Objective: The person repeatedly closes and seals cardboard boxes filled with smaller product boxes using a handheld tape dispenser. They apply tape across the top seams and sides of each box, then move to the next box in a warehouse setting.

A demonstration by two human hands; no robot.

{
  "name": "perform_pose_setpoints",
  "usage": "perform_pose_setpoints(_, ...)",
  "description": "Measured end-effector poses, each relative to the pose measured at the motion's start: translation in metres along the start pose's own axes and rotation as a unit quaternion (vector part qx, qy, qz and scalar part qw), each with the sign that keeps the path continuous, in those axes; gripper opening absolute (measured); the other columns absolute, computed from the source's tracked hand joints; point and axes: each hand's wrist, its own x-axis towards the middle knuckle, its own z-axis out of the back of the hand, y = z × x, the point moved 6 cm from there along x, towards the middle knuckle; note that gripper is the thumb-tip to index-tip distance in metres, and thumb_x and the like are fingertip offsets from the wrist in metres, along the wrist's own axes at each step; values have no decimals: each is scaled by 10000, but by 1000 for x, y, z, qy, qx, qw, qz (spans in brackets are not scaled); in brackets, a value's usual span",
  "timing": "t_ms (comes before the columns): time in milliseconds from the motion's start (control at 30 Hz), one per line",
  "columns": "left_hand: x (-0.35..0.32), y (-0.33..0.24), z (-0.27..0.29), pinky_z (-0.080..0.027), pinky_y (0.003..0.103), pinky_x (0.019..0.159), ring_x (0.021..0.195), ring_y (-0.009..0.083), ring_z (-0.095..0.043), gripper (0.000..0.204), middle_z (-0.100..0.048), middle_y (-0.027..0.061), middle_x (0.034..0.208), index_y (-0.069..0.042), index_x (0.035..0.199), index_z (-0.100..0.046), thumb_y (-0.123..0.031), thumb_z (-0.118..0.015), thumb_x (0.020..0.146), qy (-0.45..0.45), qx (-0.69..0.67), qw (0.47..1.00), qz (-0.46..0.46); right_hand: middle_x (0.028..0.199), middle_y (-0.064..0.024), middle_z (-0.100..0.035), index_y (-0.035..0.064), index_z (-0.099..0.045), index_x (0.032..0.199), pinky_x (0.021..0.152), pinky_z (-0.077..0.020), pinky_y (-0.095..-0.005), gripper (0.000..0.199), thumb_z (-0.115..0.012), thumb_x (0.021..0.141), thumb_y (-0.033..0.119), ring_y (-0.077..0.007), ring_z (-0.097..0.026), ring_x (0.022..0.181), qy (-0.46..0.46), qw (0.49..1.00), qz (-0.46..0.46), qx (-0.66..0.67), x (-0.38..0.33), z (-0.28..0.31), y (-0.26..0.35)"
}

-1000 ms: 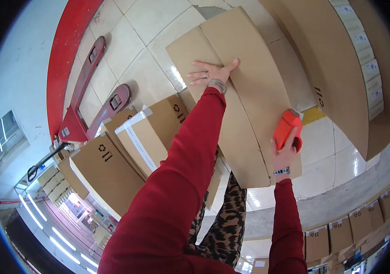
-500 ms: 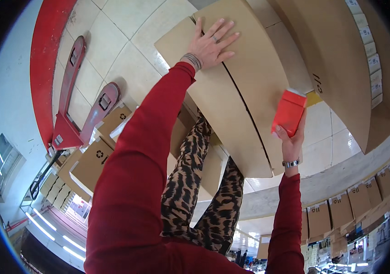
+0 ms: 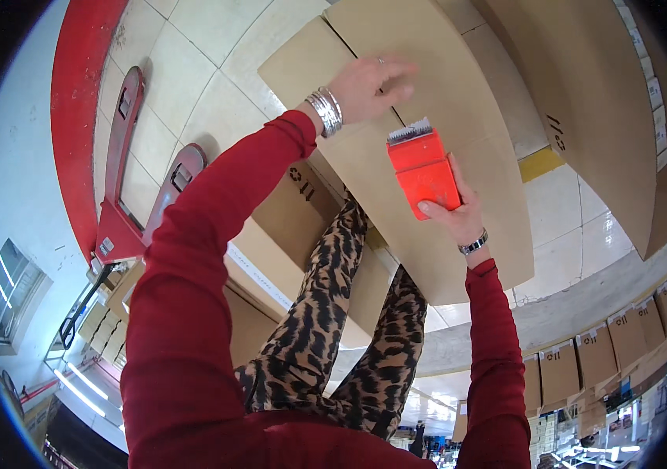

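Observation:
A large brown cardboard box (image 3: 489, 187) stands before me, its top flaps meeting along a dark seam. My right hand (image 3: 458, 215) grips a red tape dispenser (image 3: 427, 176) over the seam. The dispenser's serrated metal edge points away from me. My left hand (image 3: 368, 86) is over the far left part of the box, fingers stretched out and partly blurred. I cannot tell whether it touches the flap. The dispenser and my right arm hide the near part of the seam.
Left on the tiled floor lies a red pallet jack (image 3: 122, 211). A tall open carton (image 3: 583, 102) holding white packages stands at right. Another carton (image 3: 294, 203) is beside my left leg. A row of brown boxes (image 3: 591, 356) lines the lower right.
My right hand has brought the tape dispenser leftward from the box's right side to above the seam, turning its toothed edge into view. My left hand has shifted and its fingers are less spread.

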Motion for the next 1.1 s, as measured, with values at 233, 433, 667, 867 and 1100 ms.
perform_pose_setpoints(233,-25,10,-64,-487,254,734,783,89,-580,270,-647,52,857,-13,1033,-630,-152,-603,804,292,-397,836,240,1148,-102,-570,0,-285,1367,869,-446,-301,827,-734,676,63,-149,-543,987,39,998,31,-33,-8,1,5)
perform_pose_setpoints(433,-10,3,-62,-417,263,516,565,75,-512,211,-585,-5,619,-8,785,-664,-217,-644,766,124,-275,940,161,1108,-89,-608,54,-369,1350,855,-455,-298,824,-780,643,152,-142,-563,954,18,1000,-11,2,-2,0,19)
perform_pose_setpoints(667,16,28,77,-453,265,543,537,76,-529,260,-621,49,614,-27,788,-682,-284,-662,756,-7,-31,996,86,1105,-124,-610,8,-343,1349,844,-476,-304,798,-751,677,144,-153,-594,974,14,998,-20,64,19,-21,88)
perform_pose_setpoints(867,54,101,171,-502,316,626,638,180,-633,303,-655,87,682,-48,818,-689,-338,-639,748,-118,84,980,139,1074,-155,-621,-2,-370,1329,807,-489,-296,798,-752,664,217,-166,-617,935,-13,999,-20,-44,90,-56,104)
perform_pose_setpoints(1100,56,173,59,-449,422,849,1032,387,-531,679,-453,270,1261,-75,1322,-393,-407,-597,767,-162,168,955,183,1071,-151,-624,23,-395,1322,792,-496,-303,780,-748,656,224,-180,-626,919,-49,998,-28,-42,103,-64,83)
